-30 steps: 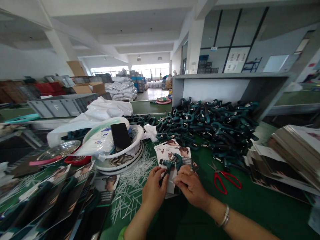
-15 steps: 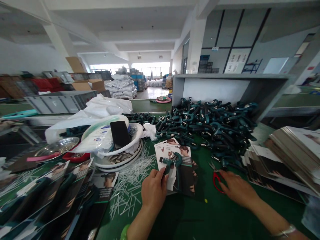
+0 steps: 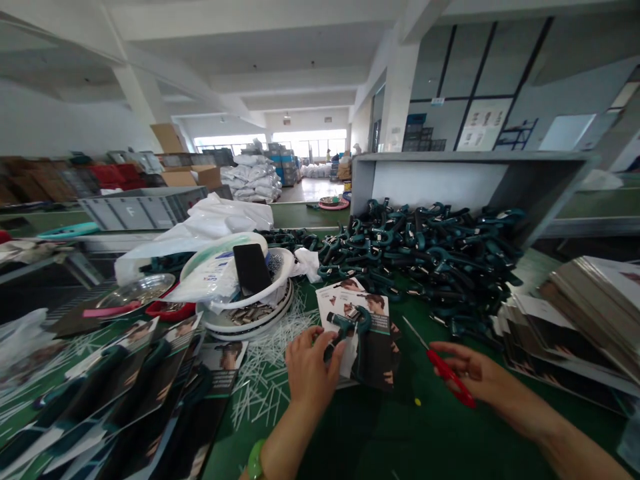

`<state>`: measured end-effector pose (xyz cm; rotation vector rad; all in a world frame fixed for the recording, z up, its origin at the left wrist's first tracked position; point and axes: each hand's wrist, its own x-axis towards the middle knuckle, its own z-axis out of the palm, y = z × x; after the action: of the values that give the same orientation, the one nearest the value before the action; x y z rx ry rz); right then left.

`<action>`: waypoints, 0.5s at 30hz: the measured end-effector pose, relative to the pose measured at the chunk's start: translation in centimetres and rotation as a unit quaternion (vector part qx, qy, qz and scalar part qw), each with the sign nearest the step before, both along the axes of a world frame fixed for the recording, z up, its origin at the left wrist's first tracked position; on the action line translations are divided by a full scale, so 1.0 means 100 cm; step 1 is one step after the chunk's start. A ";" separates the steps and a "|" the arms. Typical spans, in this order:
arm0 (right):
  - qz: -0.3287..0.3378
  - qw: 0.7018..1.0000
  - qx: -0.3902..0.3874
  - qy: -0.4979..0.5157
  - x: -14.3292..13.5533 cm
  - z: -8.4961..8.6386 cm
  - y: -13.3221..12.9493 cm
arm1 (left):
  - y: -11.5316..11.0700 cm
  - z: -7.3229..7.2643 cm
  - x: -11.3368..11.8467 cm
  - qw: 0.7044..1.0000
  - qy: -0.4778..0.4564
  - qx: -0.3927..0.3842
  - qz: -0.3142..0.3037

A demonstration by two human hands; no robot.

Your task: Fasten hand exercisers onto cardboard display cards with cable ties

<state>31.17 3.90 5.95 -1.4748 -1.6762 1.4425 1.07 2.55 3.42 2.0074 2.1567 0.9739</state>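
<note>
My left hand (image 3: 311,367) has its thumb and fingers closed round the black handle of a teal hand tool with a curved jaw (image 3: 363,333). That tool lies on a printed backing card (image 3: 379,360), which overlaps a second card (image 3: 327,300). To the right, my right hand (image 3: 475,377) holds red-handled scissors (image 3: 450,377) just over the table. Their thin blades point up and left, toward the cards, and appear closed. A tiny yellow piece (image 3: 418,402) lies on the green tabletop between the hands.
Loose white plastic strips (image 3: 265,387) lie left of my left hand. Behind them, stacked white basins (image 3: 250,327) carry a black phone (image 3: 251,270). Many teal tools (image 3: 425,247) spill from a tipped grey crate (image 3: 545,193). Card stacks (image 3: 575,327) stand right; carded tools (image 3: 120,393) lie left.
My right hand has picked up the scissors from the table, and their blades now point toward the cards. My left hand stays at the tool, its fingers shifted slightly. The view has shifted a little.
</note>
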 end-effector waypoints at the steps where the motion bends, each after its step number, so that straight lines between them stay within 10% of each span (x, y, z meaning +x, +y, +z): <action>1: 0.021 1.000 0.013 -0.007 -0.013 0.007 -0.004 | 0.001 0.003 0.004 1.000 0.007 -0.002 -0.007; 5: 0.086 0.962 0.181 -0.183 -0.055 0.012 -0.001 | 0.011 0.010 0.018 0.998 0.003 -0.046 -0.033; 12: 0.128 0.701 0.518 -0.474 -0.070 -0.006 0.018 | 0.028 -0.004 0.011 0.976 -0.192 -0.060 -0.084; 15: 0.131 0.640 0.574 -0.494 -0.079 -0.004 0.021 | 0.030 -0.005 0.009 0.971 -0.210 -0.071 -0.093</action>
<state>23.26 6.00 5.57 -1.1517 -2.6232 -0.7389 1.97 5.58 2.87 1.7100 1.7312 1.0651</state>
